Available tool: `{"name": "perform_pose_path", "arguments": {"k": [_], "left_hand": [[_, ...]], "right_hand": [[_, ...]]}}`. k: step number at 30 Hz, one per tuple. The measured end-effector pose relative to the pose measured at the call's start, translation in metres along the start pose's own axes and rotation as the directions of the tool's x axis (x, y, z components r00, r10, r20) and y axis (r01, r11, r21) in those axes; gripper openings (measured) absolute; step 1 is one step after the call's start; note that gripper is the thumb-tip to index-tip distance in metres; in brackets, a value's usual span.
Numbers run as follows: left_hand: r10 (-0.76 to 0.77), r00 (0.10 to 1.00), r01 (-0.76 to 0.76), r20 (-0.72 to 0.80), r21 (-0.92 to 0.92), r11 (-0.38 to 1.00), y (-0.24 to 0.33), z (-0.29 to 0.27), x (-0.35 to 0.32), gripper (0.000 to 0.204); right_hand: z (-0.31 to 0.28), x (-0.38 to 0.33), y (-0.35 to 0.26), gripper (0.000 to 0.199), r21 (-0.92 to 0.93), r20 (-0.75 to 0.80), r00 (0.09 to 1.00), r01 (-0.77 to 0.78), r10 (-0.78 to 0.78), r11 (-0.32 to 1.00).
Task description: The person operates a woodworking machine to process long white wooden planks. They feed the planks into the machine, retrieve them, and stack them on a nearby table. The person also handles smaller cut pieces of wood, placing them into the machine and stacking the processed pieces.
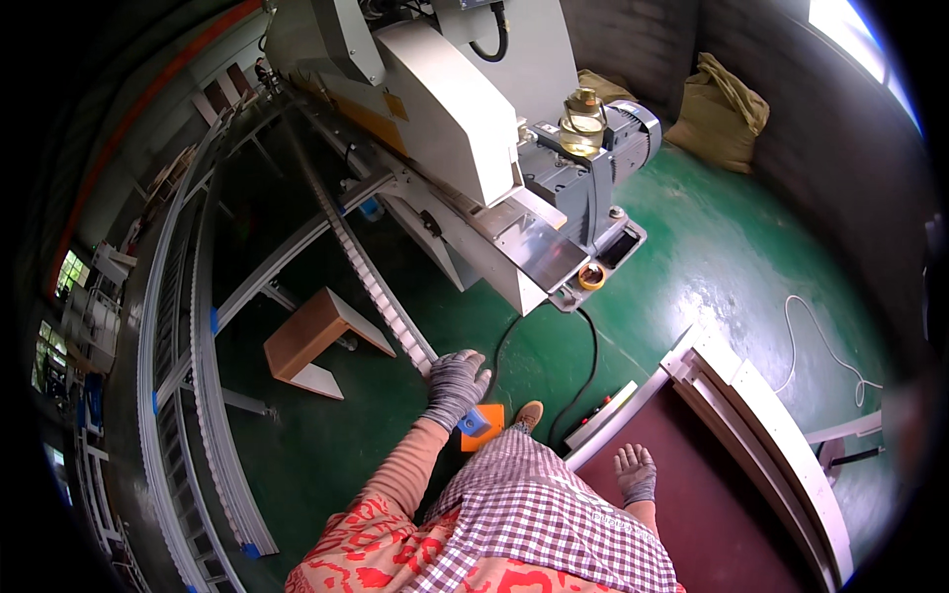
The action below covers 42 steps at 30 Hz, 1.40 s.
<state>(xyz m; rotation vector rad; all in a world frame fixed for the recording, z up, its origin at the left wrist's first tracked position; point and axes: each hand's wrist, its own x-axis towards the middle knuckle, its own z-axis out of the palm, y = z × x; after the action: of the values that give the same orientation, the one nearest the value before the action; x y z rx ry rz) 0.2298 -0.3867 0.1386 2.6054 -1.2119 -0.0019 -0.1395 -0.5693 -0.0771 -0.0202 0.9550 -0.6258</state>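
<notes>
My left hand [455, 383], in a grey knit glove, rests with fingers spread on the near end of a long white toothed conveyor rail [368, 269] that runs away toward a large white machine [445, 109]. It holds nothing. Just below it sit a small blue block [474, 423] and an orange piece [489, 427]. My right hand [636, 472], also gloved, lies flat and open on a dark maroon panel [712, 504], close to its left edge.
A grey motor [593, 163] with a glass oil cup sits at the machine's right end. A black cable [591, 346] crosses the green floor. A wooden stool [311, 341] stands left of the rail. White framed rails [771, 415] edge the panel. Sacks [720, 111] lean at the back wall.
</notes>
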Motion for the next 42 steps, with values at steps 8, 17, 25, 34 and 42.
{"name": "perform_pose_path", "arguments": {"k": [8,17,25,34,42], "left_hand": [[-0.014,0.996,0.012,0.085,0.031,0.999,0.005,-0.006,0.001,0.032],[-0.006,0.994,0.002,0.110,0.036,0.999,0.005,-0.009,0.000,0.030],[-0.025,0.989,0.019,0.145,0.043,0.999,0.008,-0.012,0.001,0.032],[-0.039,0.988,0.029,0.153,0.064,0.998,0.008,-0.010,0.001,0.031],[0.015,1.000,-0.014,0.012,-0.051,0.999,0.004,-0.004,-0.002,0.026]], "right_hand": [[0.060,-0.002,0.002,0.060,0.134,0.194,0.981,-0.019,-0.007,0.991],[0.106,-0.009,-0.010,0.061,0.137,0.272,0.961,0.014,-0.051,0.991],[0.105,-0.009,-0.005,0.061,0.168,0.256,0.966,-0.033,-0.012,0.985],[0.099,-0.009,-0.005,0.059,0.180,0.205,0.979,-0.036,-0.002,0.983],[0.102,-0.006,-0.006,0.056,0.156,0.193,0.981,-0.042,0.011,0.987]]}}
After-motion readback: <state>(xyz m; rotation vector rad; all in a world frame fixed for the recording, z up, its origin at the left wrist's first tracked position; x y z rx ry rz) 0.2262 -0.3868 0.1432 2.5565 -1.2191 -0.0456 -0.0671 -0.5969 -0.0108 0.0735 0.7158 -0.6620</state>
